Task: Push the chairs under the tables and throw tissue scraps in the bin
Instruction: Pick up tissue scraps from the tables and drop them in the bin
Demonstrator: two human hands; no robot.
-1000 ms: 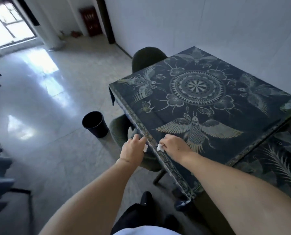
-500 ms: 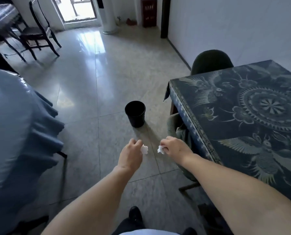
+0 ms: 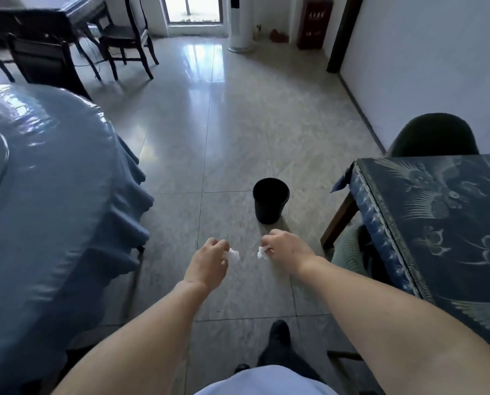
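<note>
My left hand (image 3: pixel 209 262) pinches a white tissue scrap (image 3: pixel 233 255) in its curled fingers. My right hand (image 3: pixel 288 246) pinches another tissue scrap (image 3: pixel 262 252). Both hands hang over the tiled floor, a short way in front of a black bin (image 3: pixel 271 201) that stands upright and open on the floor. On the right is the patterned dark table (image 3: pixel 443 223), with a green chair (image 3: pixel 349 252) tucked under its near edge and a dark chair (image 3: pixel 433 135) at its far side.
A round table with a blue cloth (image 3: pixel 47 195) fills the left. Dark wooden chairs (image 3: pixel 127 35) and a desk (image 3: pixel 38 21) stand at the far left. A white standing unit (image 3: pixel 241 24) and a red cabinet (image 3: pixel 312 22) are at the back wall. My foot (image 3: pixel 278 334) is below.
I have turned left away from the patterned table, carrying both scraps off its edge. The bin now lies straight ahead of my hands and closer.
</note>
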